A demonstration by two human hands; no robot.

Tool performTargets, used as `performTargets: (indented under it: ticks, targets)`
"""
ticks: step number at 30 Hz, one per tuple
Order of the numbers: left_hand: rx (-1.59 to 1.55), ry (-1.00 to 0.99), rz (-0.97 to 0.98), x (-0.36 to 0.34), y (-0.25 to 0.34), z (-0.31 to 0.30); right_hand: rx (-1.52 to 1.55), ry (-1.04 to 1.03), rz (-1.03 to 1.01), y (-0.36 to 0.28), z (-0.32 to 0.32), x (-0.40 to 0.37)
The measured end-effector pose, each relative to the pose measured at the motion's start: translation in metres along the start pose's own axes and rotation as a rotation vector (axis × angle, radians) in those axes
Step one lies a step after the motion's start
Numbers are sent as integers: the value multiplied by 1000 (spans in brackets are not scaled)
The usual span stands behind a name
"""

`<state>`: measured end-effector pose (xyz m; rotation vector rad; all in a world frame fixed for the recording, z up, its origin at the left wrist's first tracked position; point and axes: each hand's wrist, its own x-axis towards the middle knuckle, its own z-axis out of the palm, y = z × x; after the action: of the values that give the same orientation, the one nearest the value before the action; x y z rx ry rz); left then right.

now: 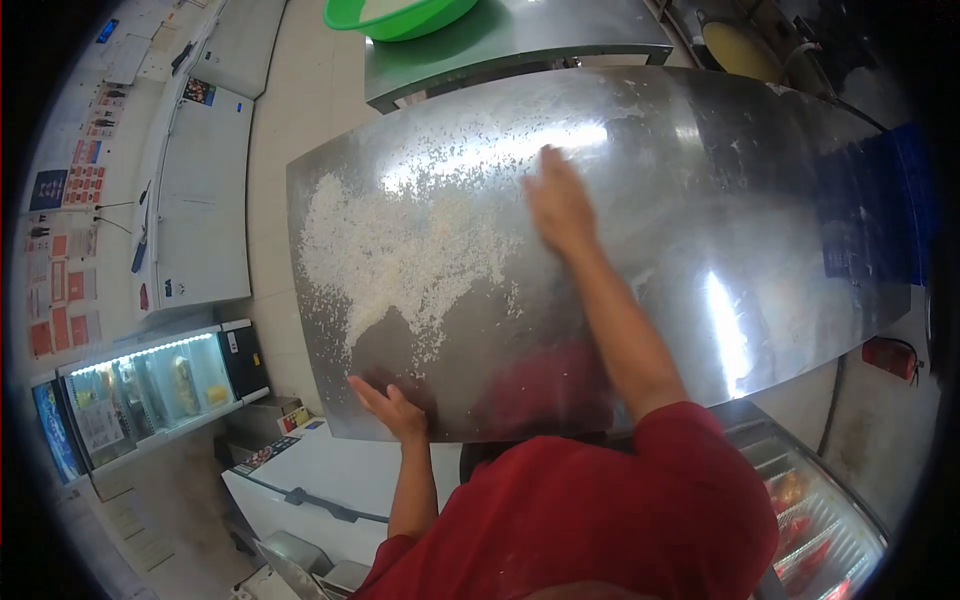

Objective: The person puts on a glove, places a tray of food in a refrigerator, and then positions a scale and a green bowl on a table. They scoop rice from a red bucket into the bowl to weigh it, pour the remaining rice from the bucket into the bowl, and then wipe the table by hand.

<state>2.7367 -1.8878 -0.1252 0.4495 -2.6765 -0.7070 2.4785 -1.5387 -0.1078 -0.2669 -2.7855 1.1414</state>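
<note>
Small white grains that look like rice [400, 255] lie scattered over the left part of a steel table [660, 250], thickest near its left end and thinner toward the far edge. My right hand [562, 205] reaches across the table at the right border of the grains, fingers stretched out, holding nothing. Close to the near left edge, my left hand [393, 408] is turned on its side with fingers extended and thumb apart, just below the nearest grains. It is free of any object.
Behind the table, a green basin [400, 22] with pale contents stands on a second steel table [520, 45]. A blue crate-like object [875, 205] is at the right end. White freezers [205, 190] and a lit display fridge [150, 390] line the left.
</note>
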Motion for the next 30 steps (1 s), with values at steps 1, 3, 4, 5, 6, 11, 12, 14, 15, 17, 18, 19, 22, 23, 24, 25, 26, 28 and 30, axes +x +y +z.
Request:
performTargets:
  ticks: [1, 3, 4, 5, 6, 11, 12, 14, 15, 17, 18, 19, 22, 23, 24, 25, 26, 28, 30]
  targets:
    - [-11, 5, -60, 1, 0, 0, 50, -77, -47, -18, 8, -7]
    - [-8, -14, -47, -2, -4, -3, 136, -176, -257, -22, 39, -17]
    - [-3, -30, -42, -1, -7, -1, 130, -155, -264, -19, 33, -14]
    - [-1, -15, -24, 0, -9, 1, 158, -159, -299, -10, 21, -10]
    - [-21, 0, -15, 2, -12, 1, 182, -164, -339, 4, 7, 1]
    - [20, -66, -57, 3, -4, 0, -308, 618, -136, 201, -159, 154]
    - [7, -56, -80, 6, -1, 3, -666, 609, -108, 290, -180, 194]
    - [39, -67, -88, 6, 1, 1, -309, 441, 189, 306, -202, 206]
    - [74, -84, -64, 7, 1, -1, -311, 415, 176, 302, -193, 220]
    - [94, -102, -80, 8, 6, -2, -216, 338, 2, 274, -157, 229]
    - [90, -110, -68, 10, 8, -2, -168, 257, -14, 224, -139, 220]
    - [82, -116, -55, 10, 7, -2, -120, 182, -30, 172, -118, 209]
    - [88, -121, -95, 12, 13, -4, -35, 69, -303, 122, -32, 204]
    - [94, -114, -96, 12, 12, -4, -77, 23, -376, 98, -13, 194]
    - [89, -120, -101, 12, 11, -4, -37, -26, -293, 65, 5, 179]
    - [83, -123, -107, 12, 10, -3, 55, -105, -283, 40, 19, 169]
    - [87, -113, -114, 12, 9, -4, 72, -147, -362, 22, 36, 157]
    - [91, -125, -83, 13, 9, -4, 62, -204, -487, -6, 66, 138]
    - [92, -129, -113, 13, 11, -5, 238, -366, -525, -39, 77, 118]
